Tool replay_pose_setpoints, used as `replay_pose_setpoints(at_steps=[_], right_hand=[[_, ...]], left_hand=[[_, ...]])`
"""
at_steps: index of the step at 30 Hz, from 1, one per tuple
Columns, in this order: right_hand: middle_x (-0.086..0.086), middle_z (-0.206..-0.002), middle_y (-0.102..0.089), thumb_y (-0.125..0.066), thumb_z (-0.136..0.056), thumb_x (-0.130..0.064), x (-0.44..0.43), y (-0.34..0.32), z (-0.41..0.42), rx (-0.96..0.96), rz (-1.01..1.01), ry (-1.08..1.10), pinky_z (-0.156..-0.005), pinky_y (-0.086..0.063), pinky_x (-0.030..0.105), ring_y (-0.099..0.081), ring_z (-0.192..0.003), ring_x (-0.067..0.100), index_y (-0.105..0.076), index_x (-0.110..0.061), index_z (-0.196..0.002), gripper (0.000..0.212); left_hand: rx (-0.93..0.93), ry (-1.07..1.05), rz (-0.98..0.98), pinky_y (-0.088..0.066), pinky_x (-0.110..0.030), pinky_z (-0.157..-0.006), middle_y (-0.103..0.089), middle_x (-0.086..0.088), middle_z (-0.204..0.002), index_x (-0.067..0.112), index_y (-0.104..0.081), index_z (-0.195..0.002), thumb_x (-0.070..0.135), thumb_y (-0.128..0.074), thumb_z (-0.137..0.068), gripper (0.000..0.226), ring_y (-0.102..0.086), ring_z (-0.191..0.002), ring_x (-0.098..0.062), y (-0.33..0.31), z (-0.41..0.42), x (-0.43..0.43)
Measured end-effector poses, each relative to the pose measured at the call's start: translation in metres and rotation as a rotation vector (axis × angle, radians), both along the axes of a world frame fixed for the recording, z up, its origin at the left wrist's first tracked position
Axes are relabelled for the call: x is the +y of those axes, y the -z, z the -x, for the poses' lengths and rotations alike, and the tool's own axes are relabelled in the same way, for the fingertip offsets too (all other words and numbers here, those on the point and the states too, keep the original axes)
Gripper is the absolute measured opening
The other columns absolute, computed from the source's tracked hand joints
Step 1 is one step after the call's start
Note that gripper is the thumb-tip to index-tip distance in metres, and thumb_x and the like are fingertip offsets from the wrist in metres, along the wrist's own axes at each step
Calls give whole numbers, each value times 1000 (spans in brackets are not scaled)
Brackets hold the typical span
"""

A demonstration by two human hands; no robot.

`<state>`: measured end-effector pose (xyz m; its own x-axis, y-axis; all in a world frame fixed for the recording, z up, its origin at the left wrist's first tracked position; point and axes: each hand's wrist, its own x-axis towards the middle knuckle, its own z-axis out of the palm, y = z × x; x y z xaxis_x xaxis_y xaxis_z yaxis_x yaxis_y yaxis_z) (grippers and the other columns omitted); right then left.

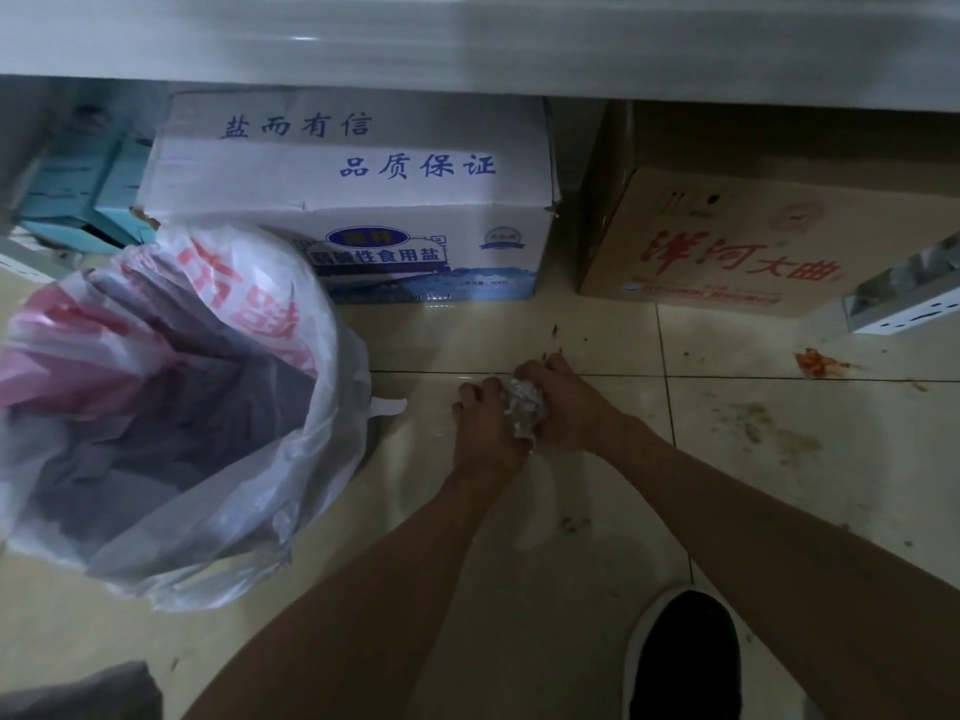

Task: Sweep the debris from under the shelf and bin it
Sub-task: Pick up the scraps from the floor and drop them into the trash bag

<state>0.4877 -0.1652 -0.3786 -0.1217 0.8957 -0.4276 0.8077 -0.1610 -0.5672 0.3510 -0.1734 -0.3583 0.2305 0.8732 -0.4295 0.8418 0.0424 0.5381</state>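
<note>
Low over the tiled floor, my left hand (480, 426) and my right hand (563, 402) together grip a crumpled wad of whitish paper (522, 407), fingers curled round it. Small dark crumbs (555, 332) lie on the tile just beyond the hands. An orange-red smear of debris (821, 362) sits on the floor to the right. The bin (322, 407), lined with a white and pink plastic bag, stands open to the left of my hands. The grey shelf (467, 49) runs across the top.
Under the shelf stand a white salt carton (363, 200), a brown carton (753, 241) and teal boxes (98, 194). A metal shelf foot (904, 298) juts out at right. Brownish stains (763, 428) mark the tile. My shoe (685, 662) is at the bottom right.
</note>
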Motion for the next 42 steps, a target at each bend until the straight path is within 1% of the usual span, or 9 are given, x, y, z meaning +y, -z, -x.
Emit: replay_pose_setpoints(at_steps=[11, 14, 19, 23, 30, 32, 35, 38, 42], right_hand=[[13, -96, -66, -68, -72, -12, 1, 4, 12, -35, -125, 45, -76, -47, 30, -63, -91, 29, -71, -9, -93, 21], [10, -88, -72, -71, -70, -10, -1, 5, 13, -8, -129, 111, -72, -48, 27, -66, -83, 24, -74, -9, -84, 14], [6, -76, -68, -75, -68, -12, -2, 10, 11, 10, -54, 188, -65, -43, 21, -67, -79, 20, -72, -7, -77, 11], [11, -77, -67, -80, -63, -14, 2, -5, 6, 8, -25, 268, -68, -54, 29, -65, -75, 20, -71, -7, -73, 15], [5, -71, -69, -80, -67, -9, 21, -81, 4, 2, -94, 251, -63, -50, 22, -62, -66, 11, -76, -5, -73, 8], [7, -68, -68, -77, -69, -4, 29, -108, 10, 10, -147, 224, -63, -48, 24, -59, -64, 12, -75, -3, -71, 4], [9, -68, -67, -73, -71, 0, 42, -149, 26, -8, -214, 181, -68, -51, 32, -60, -67, 15, -73, -1, -70, 1], [8, -76, -68, -74, -73, -3, 50, -192, 48, -39, -270, 135, -79, -53, 28, -61, -78, 12, -74, -2, -77, 4], [10, -79, -72, -76, -74, -8, 62, -248, 88, -35, -310, 57, -68, -45, 20, -58, -66, 9, -76, -2, -81, 10]], left_hand=[[-141, -89, -67, -52, -38, -83, -55, -9, -104, 10, -64, -95, 10, -66, -82, 13, -59, -91, -28, 12, 2, 3], [-119, -88, -60, -48, -28, -76, -60, -9, -101, 9, -67, -91, 11, -68, -84, 7, -61, -89, -25, 14, 4, 7], [-179, -154, -42, -49, -27, -70, -69, -6, -79, 8, -72, -82, 11, -74, -77, 5, -65, -76, -19, 8, 4, 8], [-255, -194, -34, -45, -22, -65, -66, -4, -69, 2, -73, -77, 8, -73, -78, 6, -58, -66, -12, -5, -2, 8], [-341, -230, -84, -54, -21, -65, -71, -11, -80, 0, -71, -79, 10, -76, -81, 11, -66, -71, -18, -56, -4, 26], [-320, -228, -106, -49, -12, -59, -71, -9, -84, 3, -72, -85, 13, -74, -84, 10, -65, -72, -16, -79, -1, 36], [-302, -212, -159, -46, -20, -68, -73, -7, -88, 7, -73, -87, 22, -73, -85, 15, -64, -78, -15, -115, 13, 50], [-329, -212, -226, -52, -24, -71, -73, -10, -86, 5, -71, -85, 20, -75, -82, 16, -65, -76, -17, -152, 35, 60], [-324, -239, -297, -52, -27, -73, -71, -8, -85, 5, -71, -87, 20, -77, -80, 18, -63, -77, -18, -200, 78, 71]])
